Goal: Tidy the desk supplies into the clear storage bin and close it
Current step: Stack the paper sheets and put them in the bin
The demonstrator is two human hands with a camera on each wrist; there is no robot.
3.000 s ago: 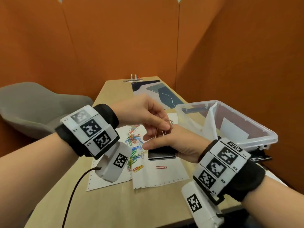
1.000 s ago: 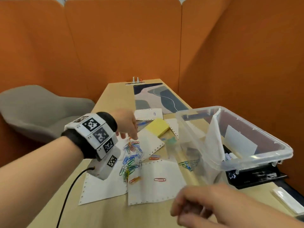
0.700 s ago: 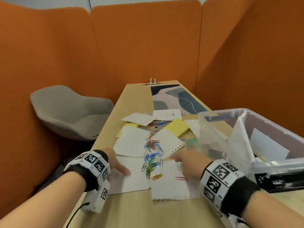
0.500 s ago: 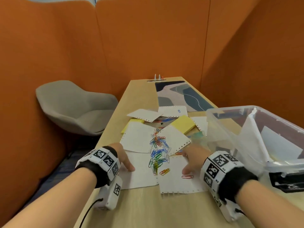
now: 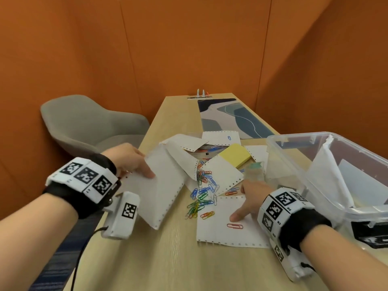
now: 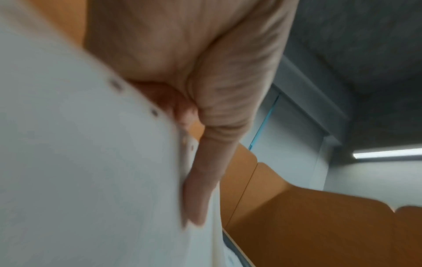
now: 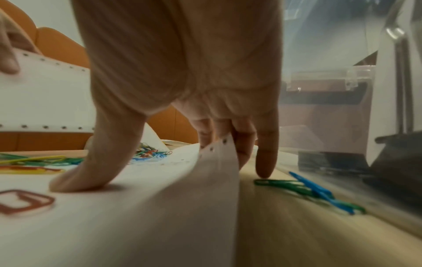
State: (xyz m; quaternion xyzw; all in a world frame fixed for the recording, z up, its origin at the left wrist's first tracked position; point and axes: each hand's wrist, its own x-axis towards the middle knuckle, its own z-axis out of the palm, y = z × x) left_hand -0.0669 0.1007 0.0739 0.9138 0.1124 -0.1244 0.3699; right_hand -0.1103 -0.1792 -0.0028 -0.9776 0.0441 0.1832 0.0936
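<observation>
Here the left hand (image 5: 128, 159) is pinching a lifted perforated sheet (image 5: 161, 185) — the right hand (image 5: 249, 198) is gripping another perforated sheet (image 5: 222, 234) beside the paper clips (image 5: 202, 192).

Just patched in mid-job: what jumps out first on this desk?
The bright heap of colored paper clips at the desk's centre, lying among perforated white sheets. The left hand lifts one sheet off the desk; the right hand grips another sheet's edge, beside the open clear storage bin.

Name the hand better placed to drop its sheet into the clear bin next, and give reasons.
Probably the right hand: it lies beside the clear bin, lifting the edge of its sheet. The left hand holds its sheet across the clip pile.
</observation>
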